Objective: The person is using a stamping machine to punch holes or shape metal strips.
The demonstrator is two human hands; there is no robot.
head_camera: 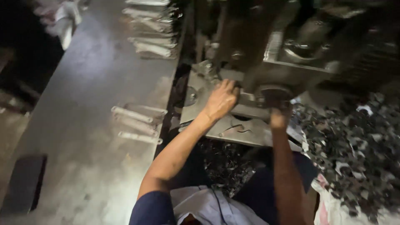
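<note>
A flat metal plate [233, 129] lies on the bed of a dark press machine [287, 54], its long axis running from lower right toward upper left, sloping away from the worker. Both of the person's bare hands reach forward onto it, under the overhanging machine head. The left hand [223, 100] rests palm-down on the plate's far left portion, fingers curled over something at the base of the machine; whether they are closed on a part or merely pressing cannot be told from this dim, blurred view. The right hand [279, 116] sits just to the right and nearer the worker, its fingers hidden beneath the round tooling of the press head, so its grip cannot be judged either. Of the two, the left hand reaches deeper. To the left, on a long grey workbench [83, 125], several pale elongated stamped pieces [137, 123] lie side by side, with more stacked further back [152, 29]. To the right spreads a heap of dark metal scrap [358, 141].
</note>
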